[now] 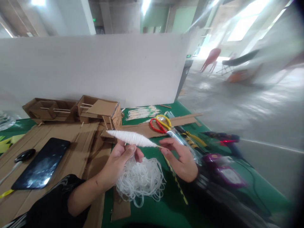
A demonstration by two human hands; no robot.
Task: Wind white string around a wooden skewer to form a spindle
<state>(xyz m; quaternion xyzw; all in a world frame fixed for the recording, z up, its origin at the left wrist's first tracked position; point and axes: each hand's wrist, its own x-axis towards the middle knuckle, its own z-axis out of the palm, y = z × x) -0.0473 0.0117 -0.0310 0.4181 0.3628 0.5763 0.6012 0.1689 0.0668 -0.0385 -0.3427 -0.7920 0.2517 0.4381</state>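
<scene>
While white cord (142,182) lies heaped on the green table (153,213) | left hand (120,158) closes on cord beneath the wound spindle (136,139), held aloft | right hand (181,158) pinches its stick end (159,146) | likely light, soft-skinned, stiff-cored; grip the stick | scissors (168,128) beyond

Left fingers (130,148) hold white spindle (135,139); right fingers (171,142) pinch tip (159,146).

Phone (41,163) on cardboard (79,144), left of string pile (143,182).

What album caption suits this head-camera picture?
Left hand and right hand hold a white, wound spindle near tangled white cord on a green table.
</scene>
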